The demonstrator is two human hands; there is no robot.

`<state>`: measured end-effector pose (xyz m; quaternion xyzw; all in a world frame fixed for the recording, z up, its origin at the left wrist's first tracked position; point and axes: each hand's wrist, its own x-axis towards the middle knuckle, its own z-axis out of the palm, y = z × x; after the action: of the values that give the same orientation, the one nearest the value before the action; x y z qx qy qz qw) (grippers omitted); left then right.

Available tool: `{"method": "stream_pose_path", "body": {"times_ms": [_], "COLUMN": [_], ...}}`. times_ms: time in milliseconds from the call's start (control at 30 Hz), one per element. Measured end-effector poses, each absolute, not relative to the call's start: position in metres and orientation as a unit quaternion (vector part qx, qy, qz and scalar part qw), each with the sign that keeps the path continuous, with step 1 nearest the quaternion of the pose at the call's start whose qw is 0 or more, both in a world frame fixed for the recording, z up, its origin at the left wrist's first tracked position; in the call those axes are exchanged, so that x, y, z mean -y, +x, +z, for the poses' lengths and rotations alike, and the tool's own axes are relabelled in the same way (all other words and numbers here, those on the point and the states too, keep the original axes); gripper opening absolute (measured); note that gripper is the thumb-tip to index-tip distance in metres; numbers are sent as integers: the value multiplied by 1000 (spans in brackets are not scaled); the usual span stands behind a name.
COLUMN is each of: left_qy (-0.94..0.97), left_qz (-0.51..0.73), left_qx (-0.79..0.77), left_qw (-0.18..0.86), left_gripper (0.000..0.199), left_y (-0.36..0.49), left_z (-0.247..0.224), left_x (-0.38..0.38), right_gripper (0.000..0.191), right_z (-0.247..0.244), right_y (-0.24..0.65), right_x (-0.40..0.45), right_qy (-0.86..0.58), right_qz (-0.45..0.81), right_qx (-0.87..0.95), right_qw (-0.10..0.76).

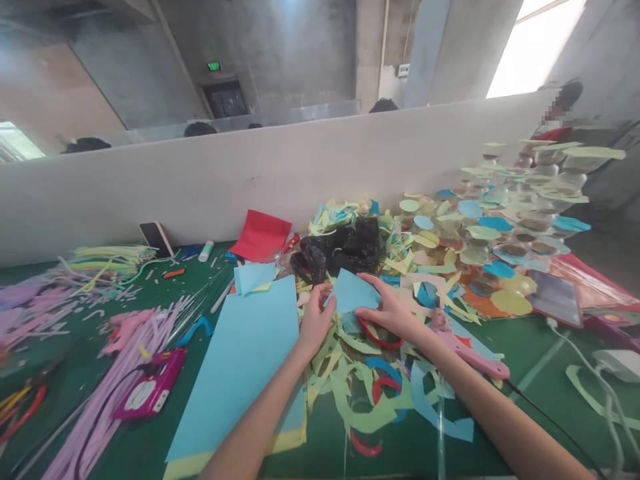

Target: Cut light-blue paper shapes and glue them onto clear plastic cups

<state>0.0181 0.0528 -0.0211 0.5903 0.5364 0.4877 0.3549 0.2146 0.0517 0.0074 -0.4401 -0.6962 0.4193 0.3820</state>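
Note:
Between my two hands is a small light blue paper piece [354,292], raised over a heap of paper scraps. My left hand [316,320] pinches its left edge, and my right hand [386,310] grips its right side between thumb and fingers. Large blue sheets [250,353] lie flat to the left, with yellow paper showing beneath them and smaller blue pieces [255,277] at their top. Red-handled scissors [381,333] rest among the scraps just below my right hand, their blades hidden. Behind my hands sits a black plastic bag [345,248].
A pink glue gun [473,353] lies under my right forearm. Stacked clear cups with paper discs [525,233] stand at the right. Purple strips [130,393], a magenta box [153,387] and a phone [156,239] are at the left. A white partition [225,180] runs behind; a person is beyond it.

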Motion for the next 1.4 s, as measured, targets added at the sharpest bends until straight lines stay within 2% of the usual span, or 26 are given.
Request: {"method": "stream_pose_path", "body": {"times_ms": [167,233,333,433,567,667,733,867,1033,1233,1400], "left_qy": [597,597,599,605,618,640,648,652,656,650,628], "left_qz": [514,525,538,547,555,551,549,550,544,535,554], "left_qx": [-523,-518,-510,-503,-496,-491,-490,-474,-458,-485,-465], "left_qw": [324,317,303,288,253,214,197,218,253,237,286], "left_gripper": [21,21,21,21,23,19,20,24,29,25,31], "left_y": [18,16,14,13,13,16,19,23,27,34,38], "left_z": [-22,-22,-23,-26,-29,-29,-29,-28,-24,-21,-29], "left_x": [-55,-56,-58,-60,-61,-61,-60,-55,-48,-39,-41], "right_gripper": [79,72,52,44,54,66,61,39,45,37,34], "right_z": [6,1,-6,-7,-6,-5,-3,2,-6,-12,-6], "right_y": [216,216,217,220,221,220,218,212,204,200,203], "right_x": [-52,-55,-59,-60,-60,-58,-56,-49,-48,-51,-51], "right_qy": [-429,-409,-411,-448,-434,-345,-320,-365,-391,-409,-429], "right_qz": [453,464,434,385,408,484,482,395,407,355,333], "right_qx": [693,686,699,697,668,669,684,737,745,743,732], "right_qw": [361,383,392,408,446,446,444,409,354,392,412]}}
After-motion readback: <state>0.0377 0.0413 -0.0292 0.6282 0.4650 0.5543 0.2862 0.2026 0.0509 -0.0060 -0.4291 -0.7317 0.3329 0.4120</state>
